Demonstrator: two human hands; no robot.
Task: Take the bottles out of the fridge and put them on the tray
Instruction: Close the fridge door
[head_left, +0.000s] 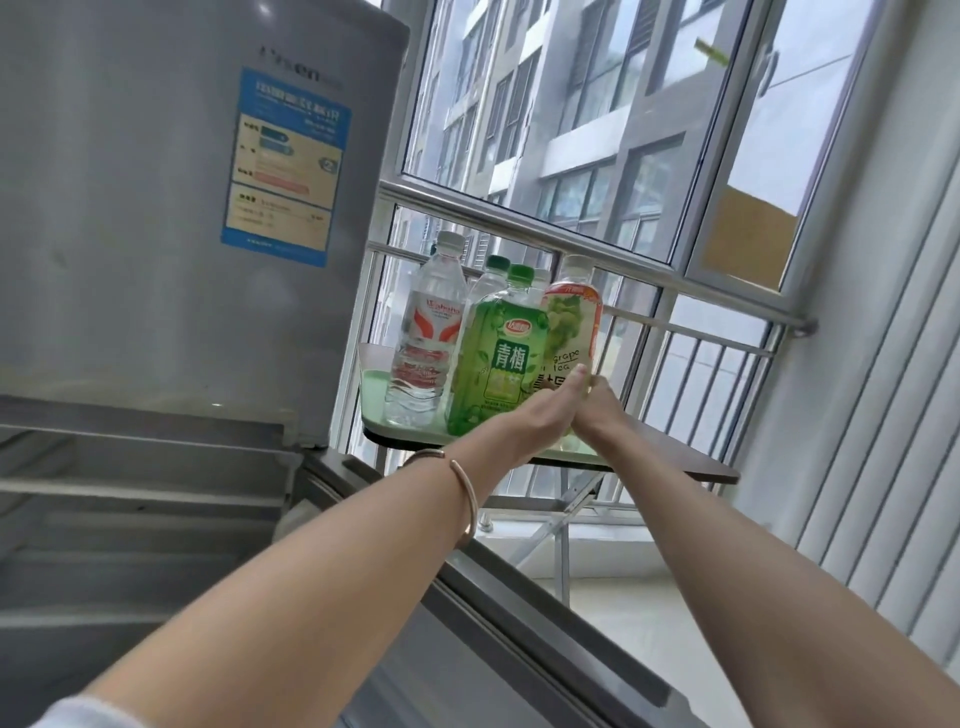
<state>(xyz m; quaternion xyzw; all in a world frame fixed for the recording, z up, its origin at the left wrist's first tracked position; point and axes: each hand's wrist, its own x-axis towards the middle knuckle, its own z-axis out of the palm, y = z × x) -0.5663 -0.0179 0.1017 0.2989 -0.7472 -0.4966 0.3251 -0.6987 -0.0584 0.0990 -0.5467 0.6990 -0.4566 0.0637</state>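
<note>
A grey fridge, its lower door open, is seen at 9 o'clock of the green tray, which is carried by a folding desk before a window railing. At least four bottles are stood on the tray: one water bottle, one plum drink bottle, one green-capped bottle behind it, and one grape tea bottle. The left hand is laid with straight fingers against the grape tea bottle's base. The right hand touches the base at 3 o'clock, and its fingers cannot be made out.

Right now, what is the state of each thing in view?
fridge: lower door open.
water bottle: capped, upright on the tray.
green bottle: capped, upright on the tray.
grape bottle: capped, upright.
left hand: fingers straight against grape bottle.
right hand: at its base, grip hidden.
</note>
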